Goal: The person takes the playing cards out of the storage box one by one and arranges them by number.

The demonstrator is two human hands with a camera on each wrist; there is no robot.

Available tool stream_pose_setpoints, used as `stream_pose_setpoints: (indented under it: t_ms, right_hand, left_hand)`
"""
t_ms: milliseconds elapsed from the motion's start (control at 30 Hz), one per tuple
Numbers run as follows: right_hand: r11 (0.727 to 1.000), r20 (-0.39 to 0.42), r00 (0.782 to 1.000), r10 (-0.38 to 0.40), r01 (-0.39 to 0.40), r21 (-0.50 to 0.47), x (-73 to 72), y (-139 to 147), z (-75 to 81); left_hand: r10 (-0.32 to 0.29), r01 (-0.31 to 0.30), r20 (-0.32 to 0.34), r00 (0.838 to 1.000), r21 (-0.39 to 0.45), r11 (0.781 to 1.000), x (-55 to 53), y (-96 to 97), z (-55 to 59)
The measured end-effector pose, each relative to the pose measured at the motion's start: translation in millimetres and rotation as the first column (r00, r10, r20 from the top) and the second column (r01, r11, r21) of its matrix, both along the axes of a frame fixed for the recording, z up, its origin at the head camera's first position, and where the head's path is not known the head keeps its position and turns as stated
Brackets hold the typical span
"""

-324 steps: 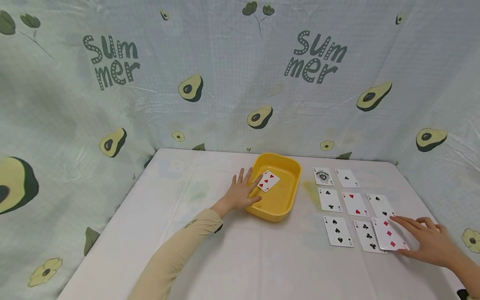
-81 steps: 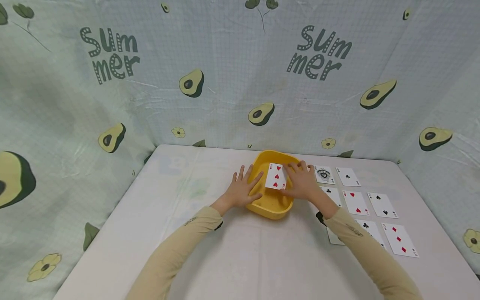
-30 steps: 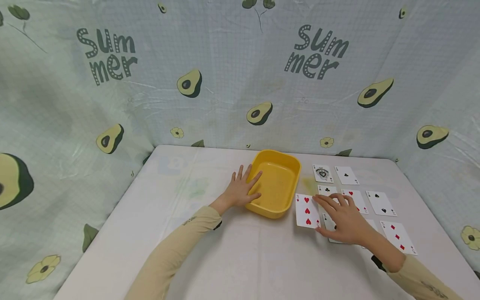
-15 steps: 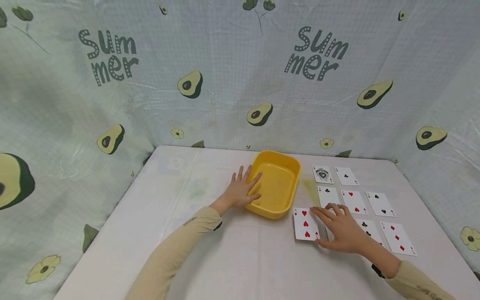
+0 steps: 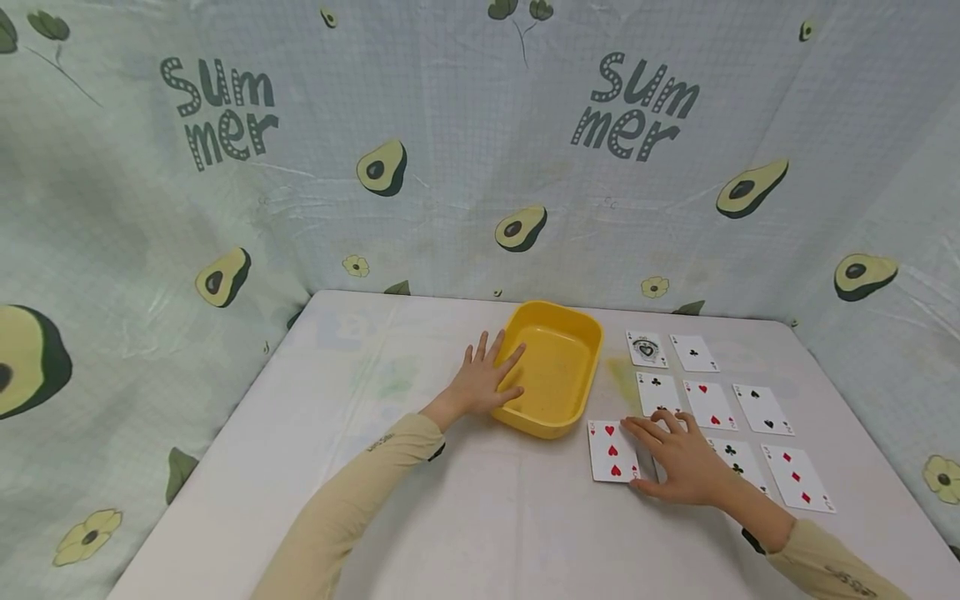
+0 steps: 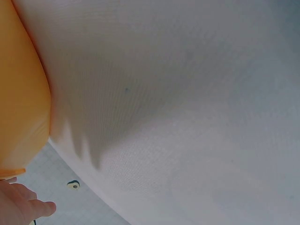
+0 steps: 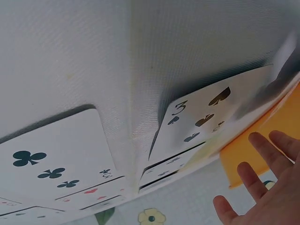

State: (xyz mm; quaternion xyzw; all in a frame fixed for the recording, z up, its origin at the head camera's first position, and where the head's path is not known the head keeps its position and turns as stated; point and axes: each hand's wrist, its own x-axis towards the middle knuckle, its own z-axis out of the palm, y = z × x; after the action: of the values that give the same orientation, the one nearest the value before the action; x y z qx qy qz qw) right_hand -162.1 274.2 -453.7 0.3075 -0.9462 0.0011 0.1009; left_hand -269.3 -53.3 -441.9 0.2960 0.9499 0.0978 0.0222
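Note:
My right hand [image 5: 686, 462] holds the three of hearts [image 5: 615, 452], a playing card, by its right end, with fingertips at the top corner and the thumb at the bottom corner. Face up, the card lies at or just above the table, left of the three of spades [image 7: 199, 117], which the hand mostly covers in the head view. The three of clubs [image 5: 738, 462] and three of diamonds [image 5: 798, 477] continue that row. With fingers spread, my left hand [image 5: 476, 383] rests over the left rim of a yellow plastic tub [image 5: 555, 367]. No card shows inside the tub.
Behind the threes lie the two of clubs [image 5: 657, 390], two of hearts [image 5: 710, 405] and two of spades [image 5: 762, 409]. Two aces, of spades [image 5: 647, 349] and clubs [image 5: 693, 353], sit farther back. A patterned cloth [image 5: 450, 108] hangs behind the white table [image 5: 465, 525].
The three of diamonds was set down at the right end. My right hand then took the three of hearts from the tub and moved it right and nearer, lowering it. My left hand stayed.

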Motion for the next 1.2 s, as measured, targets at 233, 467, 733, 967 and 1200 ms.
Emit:
stream_pose_setpoints:
  t_ms: [233, 467, 733, 967, 1200]
  right_hand:
    - [1.000, 0.030, 0.999, -0.021, 0.021, 0.018, -1.1, 0.0, -3.2]
    - [0.998, 0.071, 0.996, -0.052, 0.049, 0.043, -1.3, 0.8, -5.4]
    - [0.998, 0.071, 0.996, -0.052, 0.049, 0.042, -2.2, 1.4, -6.8]
    - [0.999, 0.059, 0.997, -0.041, 0.040, 0.024, -2.8, 1.7, -6.5]
    - [0.999, 0.003, 1.000, -0.008, 0.008, -0.039, -8.9, -0.3, -1.6]
  left_hand:
    - [0.001, -0.001, 0.002, 1.000, 0.007, 1.000, -0.2, 0.7, -0.5]
    - [0.005, -0.005, 0.001, 1.000, -0.001, 1.000, -0.9, 1.4, -3.1]
    - [0.006, -0.006, 0.004, 1.000, 0.001, 1.000, -3.0, 1.4, -5.1]
    - [0.008, -0.008, 0.007, 1.000, 0.001, 1.000, -3.6, 1.0, -4.6]
    - [0.011, -0.012, 0.017, 1.000, 0.030, 0.999, -4.5, -0.2, -5.8]
